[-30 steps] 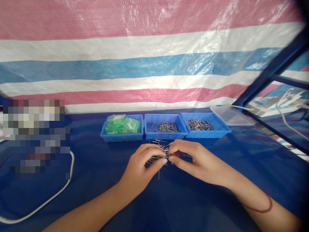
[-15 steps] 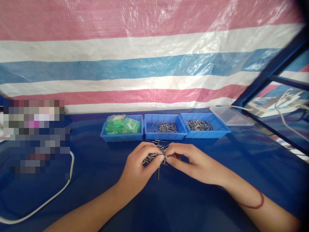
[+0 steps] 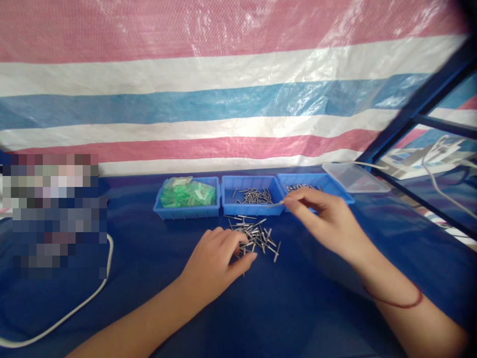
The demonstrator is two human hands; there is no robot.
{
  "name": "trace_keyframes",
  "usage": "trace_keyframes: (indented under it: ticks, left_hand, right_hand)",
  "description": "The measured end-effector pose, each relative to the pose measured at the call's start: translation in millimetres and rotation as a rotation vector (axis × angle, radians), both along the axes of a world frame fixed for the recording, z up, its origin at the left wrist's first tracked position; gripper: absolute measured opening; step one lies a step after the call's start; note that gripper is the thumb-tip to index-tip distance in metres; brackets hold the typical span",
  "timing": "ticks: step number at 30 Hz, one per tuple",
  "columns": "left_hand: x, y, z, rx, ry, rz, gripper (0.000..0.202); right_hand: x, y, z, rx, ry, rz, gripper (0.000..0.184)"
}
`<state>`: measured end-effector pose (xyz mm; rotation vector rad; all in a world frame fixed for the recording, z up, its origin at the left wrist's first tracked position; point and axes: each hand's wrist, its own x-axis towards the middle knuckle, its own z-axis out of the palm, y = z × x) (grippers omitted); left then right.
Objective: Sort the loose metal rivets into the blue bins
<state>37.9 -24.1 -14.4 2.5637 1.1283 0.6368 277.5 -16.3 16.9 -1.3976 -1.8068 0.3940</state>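
My right hand [image 3: 330, 219] is raised over the front of the blue bins, thumb and forefinger pinched on a thin metal blind rivet [image 3: 275, 204] that points left. Beneath it lies a loose pile of silver blind rivets [image 3: 257, 233] on the blue table. My left hand [image 3: 216, 253] rests at the pile's left edge with thumb and forefinger apart; some rivets are hidden behind its fingers. More rivets lie in the middle blue bin [image 3: 254, 209] and in the right blue bin [image 3: 337, 195], which my right hand partly covers.
A left blue bin [image 3: 186, 214] holds green plastic packets [image 3: 190, 194]. A clear plastic lid [image 3: 356, 179] lies behind the right bin. A white cable [image 3: 85, 303] curves across the left side. A dark metal frame [image 3: 395, 129] stands at right, before a striped sheet [image 3: 223, 104].
My hands have parted. The right has moved up and right toward the bins with a rivet, uncovering more of the pile. My left hand stays by the pile, its fingers now apart.
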Motion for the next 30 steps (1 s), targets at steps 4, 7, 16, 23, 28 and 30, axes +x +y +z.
trace_keyframes:
  ticks: [4, 7, 16, 23, 28, 30]
  left_hand:
    - [0.6, -3.4, -0.6, 0.097, 0.238, -0.027, 0.026]
    - [1.7, -5.4, -1.0, 0.156, 0.299, -0.021, 0.018]
    - [1.8, -3.7, 0.0, 0.144, 0.24, 0.02, 0.02]
    - [3.1, -4.9, 4.3, -0.031, -0.012, 0.064, 0.019]
    - [3.6, -5.2, 3.8, -0.137, -0.144, 0.058, 0.015]
    - [3.8, -3.9, 4.0, -0.211, -0.257, 0.069, 0.01]
  right_hand:
    - [44.0, 10.7, 4.9, 0.113, -0.152, -0.467, 0.026]
    - [68.5, 14.3, 6.2, 0.124, -0.259, -0.552, 0.025]
    - [42.4, 10.1, 7.0, -0.01, -0.099, -0.259, 0.025]
    - [-28.5, -9.8, -4.4, -0.188, 0.044, 0.427, 0.023]
    - [-43.0, -15.0, -14.9, -0.195, 0.166, 0.415, 0.019]
    - [-43.3, -14.2, -18.6, -0.219, 0.251, 0.382, 0.02]
